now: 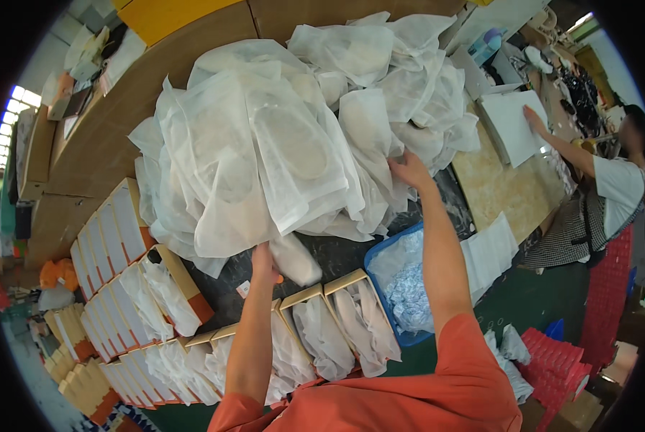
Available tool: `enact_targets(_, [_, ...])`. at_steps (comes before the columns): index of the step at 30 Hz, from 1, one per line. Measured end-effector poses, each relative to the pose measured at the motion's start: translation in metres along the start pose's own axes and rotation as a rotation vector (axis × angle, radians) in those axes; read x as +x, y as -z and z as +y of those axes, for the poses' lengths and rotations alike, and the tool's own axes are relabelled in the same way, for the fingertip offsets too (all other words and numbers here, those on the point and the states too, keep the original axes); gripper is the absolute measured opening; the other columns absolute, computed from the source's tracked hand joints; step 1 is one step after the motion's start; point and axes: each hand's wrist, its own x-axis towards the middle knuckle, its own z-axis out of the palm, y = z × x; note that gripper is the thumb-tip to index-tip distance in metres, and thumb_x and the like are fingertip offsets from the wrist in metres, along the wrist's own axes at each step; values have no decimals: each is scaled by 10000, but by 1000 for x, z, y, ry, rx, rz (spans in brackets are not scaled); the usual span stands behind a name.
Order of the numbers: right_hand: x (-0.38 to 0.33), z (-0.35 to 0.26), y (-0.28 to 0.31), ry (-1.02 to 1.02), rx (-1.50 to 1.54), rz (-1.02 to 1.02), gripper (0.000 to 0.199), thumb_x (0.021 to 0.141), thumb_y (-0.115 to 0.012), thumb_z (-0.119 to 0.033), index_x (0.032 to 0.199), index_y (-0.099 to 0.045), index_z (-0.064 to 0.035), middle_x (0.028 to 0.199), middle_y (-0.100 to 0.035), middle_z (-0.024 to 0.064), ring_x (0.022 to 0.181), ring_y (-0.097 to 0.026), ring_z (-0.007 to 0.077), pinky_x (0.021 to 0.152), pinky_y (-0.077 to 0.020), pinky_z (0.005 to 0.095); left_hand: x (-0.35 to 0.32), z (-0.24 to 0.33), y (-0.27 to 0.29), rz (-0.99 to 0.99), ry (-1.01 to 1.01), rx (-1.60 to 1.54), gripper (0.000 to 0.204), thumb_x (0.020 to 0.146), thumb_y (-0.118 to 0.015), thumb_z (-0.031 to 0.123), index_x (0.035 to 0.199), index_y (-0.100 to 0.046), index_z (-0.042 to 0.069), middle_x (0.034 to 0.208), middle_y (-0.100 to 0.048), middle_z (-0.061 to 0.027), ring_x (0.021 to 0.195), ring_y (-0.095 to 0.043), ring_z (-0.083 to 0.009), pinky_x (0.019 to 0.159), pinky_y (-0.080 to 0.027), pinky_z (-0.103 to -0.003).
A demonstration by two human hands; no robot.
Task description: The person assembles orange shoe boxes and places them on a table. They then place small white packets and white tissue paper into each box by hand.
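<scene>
A big heap of translucent white shoe bags [221, 144] lies on the dark table, and a pale sole outline shows through one of them. At the heap's near edge my left hand [263, 265] reaches under a bag; its fingers are mostly hidden. Right beside it lies a narrow white-wrapped shoe [296, 261], with a small white tag [243, 289] on the table to the left. On the heap's right side, my right hand [411, 171] is closed on the edge of a white shoe bag [369, 133].
Open shoe boxes [309, 295] holding white-wrapped contents line the near edge. More boxes [106, 252] stand at left. A blue basket [369, 268] of crumpled wrapping is below my right forearm. At far right a co-worker [617, 180] touches a white box [513, 126]. Cardboard [142, 83] borders the back.
</scene>
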Motion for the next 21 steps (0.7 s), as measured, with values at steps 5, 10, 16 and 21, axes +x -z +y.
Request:
enact_targets(5, [-94, -9, -12, 66, 50, 398, 396, 924, -616, -214, 1240, -570, 21, 1188, -644, 235, 1107, -632, 368, 906, -494, 439, -136, -5, 64, -329, 46, -442, 565, 979, -423, 478, 1314, -570, 47, 1194, -672, -136, 1043, -668, -290, 944, -538, -457])
enact_targets(10, [-165, -30, -41, -188, 1300, 202, 300, 926, -603, -133, 1197, -600, -5, 1137, -661, 144, 1047, -649, 308, 877, -525, 445, -230, -8, 103, -149, 54, -496, 590, 960, -476, 483, 1342, -543, 39, 1218, -666, -123, 1050, -672, -267, 915, -555, -446])
enact_targets(16, [-291, -44, -20, -40, 1520, -2, 493, 952, -565, -191, 1401, -448, -25, 1295, -598, 154, 1152, -613, 306, 973, -504, 509, -275, -17, 170, -163, 46, -517, 652, 929, -517, 562, 1343, -547, 59, 1206, -668, -101, 1052, -666, -241, 938, -538, -406])
enact_targets(21, [-358, -144, -52, -194, 1997, -504, 506, 984, -530, -210, 1432, -401, -11, 1349, -538, 178, 1184, -574, 332, 981, -491, 534, -264, -26, 256, -109, -61, -601, 624, 970, -475, 544, 1358, -525, 58, 1198, -662, -85, 1037, -661, -219, 930, -530, -370])
